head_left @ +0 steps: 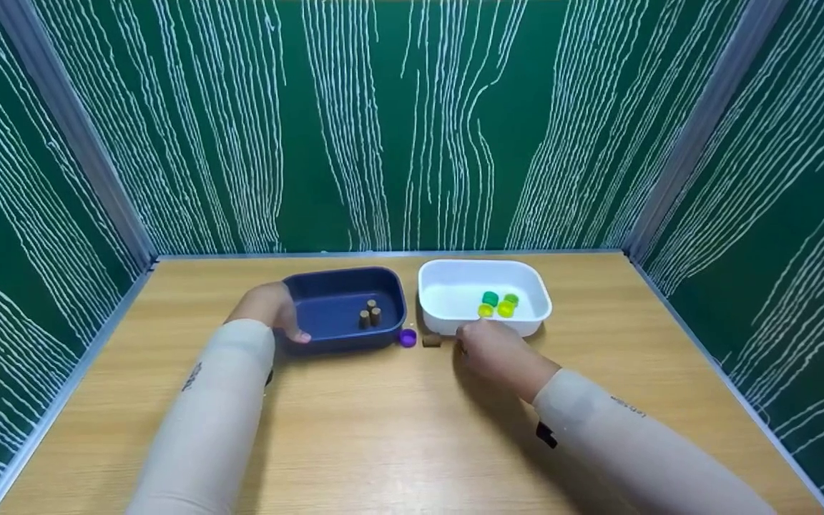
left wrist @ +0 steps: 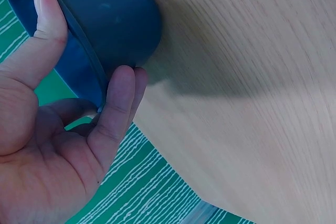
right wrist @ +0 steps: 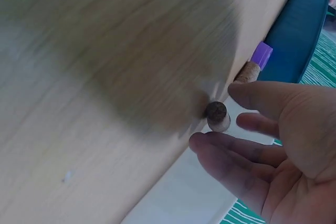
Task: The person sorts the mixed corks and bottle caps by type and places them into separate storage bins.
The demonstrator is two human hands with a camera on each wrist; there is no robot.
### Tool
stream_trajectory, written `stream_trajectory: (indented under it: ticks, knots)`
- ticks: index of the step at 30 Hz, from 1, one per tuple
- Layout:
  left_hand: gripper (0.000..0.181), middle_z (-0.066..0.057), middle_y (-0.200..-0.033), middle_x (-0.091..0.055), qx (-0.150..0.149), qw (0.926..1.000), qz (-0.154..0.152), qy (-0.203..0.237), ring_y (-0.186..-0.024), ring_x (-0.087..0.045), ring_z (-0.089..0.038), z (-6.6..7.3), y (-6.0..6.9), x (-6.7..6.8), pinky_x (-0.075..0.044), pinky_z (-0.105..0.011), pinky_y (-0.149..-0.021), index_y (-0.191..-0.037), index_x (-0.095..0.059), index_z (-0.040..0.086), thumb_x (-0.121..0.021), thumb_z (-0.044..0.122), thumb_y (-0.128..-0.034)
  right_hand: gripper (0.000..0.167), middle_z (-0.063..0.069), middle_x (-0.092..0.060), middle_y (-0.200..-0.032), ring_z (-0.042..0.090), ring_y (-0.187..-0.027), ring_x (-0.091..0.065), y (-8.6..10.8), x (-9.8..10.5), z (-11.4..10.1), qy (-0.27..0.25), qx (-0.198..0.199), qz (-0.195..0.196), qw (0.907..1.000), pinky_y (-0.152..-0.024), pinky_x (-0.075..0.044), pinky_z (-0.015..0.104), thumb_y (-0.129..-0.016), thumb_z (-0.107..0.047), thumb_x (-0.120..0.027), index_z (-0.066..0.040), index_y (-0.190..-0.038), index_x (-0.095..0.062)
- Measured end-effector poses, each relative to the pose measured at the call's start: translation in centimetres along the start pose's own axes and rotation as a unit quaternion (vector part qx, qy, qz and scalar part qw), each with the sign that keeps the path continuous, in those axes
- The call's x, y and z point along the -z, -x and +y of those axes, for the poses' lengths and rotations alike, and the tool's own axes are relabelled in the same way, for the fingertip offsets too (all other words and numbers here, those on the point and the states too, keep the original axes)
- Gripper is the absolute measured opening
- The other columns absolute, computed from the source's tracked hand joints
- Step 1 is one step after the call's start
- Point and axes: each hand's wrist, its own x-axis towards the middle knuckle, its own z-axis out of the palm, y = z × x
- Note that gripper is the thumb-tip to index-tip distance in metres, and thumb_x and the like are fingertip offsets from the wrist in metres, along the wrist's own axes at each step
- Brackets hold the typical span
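Note:
My left hand [head_left: 265, 309] holds the left end of a navy blue tray [head_left: 337, 345]. In the left wrist view its thumb lies at the rim and its fingers touch the outer wall. At the front of a white tray [head_left: 444, 325] is my right hand [head_left: 498, 354]. Its thumb and fingers are spread around a small brown cork [right wrist: 218, 116], with a gap visible at the thumb. A second cork [head_left: 431, 341] lies on the table beside a purple bottle cap [head_left: 408, 337], between the two trays' front edges.
Three corks [head_left: 364, 319] stand inside the navy tray. Several green and yellow caps [head_left: 506, 308] lie in the white tray. Both trays sit on a wooden table [head_left: 369, 429], enclosed by green panels [head_left: 412, 129] with white streaks.

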Motion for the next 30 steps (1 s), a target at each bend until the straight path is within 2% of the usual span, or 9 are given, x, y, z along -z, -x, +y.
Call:
stream_trajectory:
  ticks: [4,6,8,12,15,21,27,30]
  knots:
    - [0.102,-0.029,-0.171,-0.051,-0.008,0.9998,0.016,0.006,-0.158,-0.050,-0.047,-0.3,-0.1,-0.2,-0.042,-0.063,-0.135,-0.165,-0.046,-0.011,-0.096,0.041,-0.0935,0.016,0.014,-0.080,-0.084,0.023,-0.071,-0.072,-0.2,-0.5,0.0,0.016,0.016,0.032,0.9992,-0.070,-0.067,0.043,-0.108,-0.002,-0.064,-0.002,-0.103,-0.080]
    - [0.102,-0.029,-0.170,-0.052,-0.010,0.9996,0.025,0.010,-0.157,-0.051,-0.047,-0.4,-0.2,-0.3,-0.043,-0.064,-0.134,-0.164,-0.048,-0.010,-0.098,0.041,-0.0917,0.017,0.015,-0.078,-0.080,0.023,-0.068,-0.071,-0.2,-0.6,-0.1,0.036,0.028,0.046,0.9979,-0.066,-0.067,0.044,-0.108,0.000,-0.063,-0.001,-0.098,-0.077]
    - [0.101,-0.029,-0.169,-0.053,-0.008,0.9995,0.028,0.016,-0.156,-0.052,-0.047,-0.4,-0.3,-0.3,-0.043,-0.065,-0.134,-0.164,-0.048,-0.010,-0.098,0.040,-0.0914,0.015,0.014,-0.075,-0.078,0.022,-0.067,-0.071,-0.3,-0.6,-0.3,0.068,0.037,0.039,0.9963,-0.066,-0.066,0.042,-0.109,0.000,-0.064,-0.001,-0.099,-0.075]
    - [0.102,-0.029,-0.170,-0.052,-0.005,0.9995,0.024,0.018,-0.156,-0.051,-0.047,-0.3,-0.3,-0.3,-0.043,-0.064,-0.135,-0.165,-0.046,-0.010,-0.097,0.040,-0.0923,0.010,0.014,-0.076,-0.081,0.022,-0.072,-0.072,-0.6,-0.6,-0.5,0.072,0.039,0.025,0.9963,-0.071,-0.068,0.040,-0.109,0.001,-0.066,0.000,-0.104,-0.075]
    - [0.102,-0.029,-0.171,-0.051,-0.002,0.9996,0.021,0.017,-0.157,-0.050,-0.047,-0.3,-0.2,-0.3,-0.042,-0.065,-0.135,-0.166,-0.045,-0.010,-0.096,0.041,-0.0931,0.012,0.015,-0.080,-0.087,0.022,-0.078,-0.075,-0.9,-0.8,-0.6,0.037,0.024,0.026,0.9987,-0.076,-0.070,0.041,-0.110,0.001,-0.064,-0.001,-0.106,-0.076]
    - [0.103,-0.030,-0.172,-0.049,0.003,0.9995,0.017,0.025,-0.159,-0.048,-0.049,-0.1,-0.2,-0.3,-0.042,-0.066,-0.134,-0.167,-0.042,-0.009,-0.096,0.039,-0.0942,0.012,0.018,-0.083,-0.095,0.026,-0.086,-0.081,-1.2,-0.9,-0.8,0.033,0.012,0.019,0.9992,-0.085,-0.073,0.044,-0.110,0.000,-0.065,0.000,-0.111,-0.077]
    - [0.101,-0.030,-0.172,-0.049,0.000,0.9996,0.019,0.021,-0.159,-0.048,-0.049,-0.1,-0.2,-0.3,-0.042,-0.064,-0.135,-0.167,-0.043,-0.010,-0.095,0.038,-0.0949,0.013,0.015,-0.082,-0.095,0.024,-0.085,-0.075,-1.5,-0.9,-0.9,0.015,-0.008,0.009,0.9998,-0.088,-0.071,0.043,-0.111,0.002,-0.063,-0.001,-0.112,-0.076]
    - [0.102,-0.030,-0.171,-0.050,-0.002,0.9995,0.023,0.022,-0.158,-0.049,-0.049,-0.1,-0.1,-0.3,-0.043,-0.064,-0.135,-0.167,-0.043,-0.010,-0.096,0.038,-0.0938,0.013,0.015,-0.082,-0.097,0.024,-0.087,-0.076,-1.3,-0.9,-0.9,0.014,-0.007,0.011,0.9998,-0.091,-0.071,0.044,-0.112,0.000,-0.062,-0.001,-0.112,-0.075]
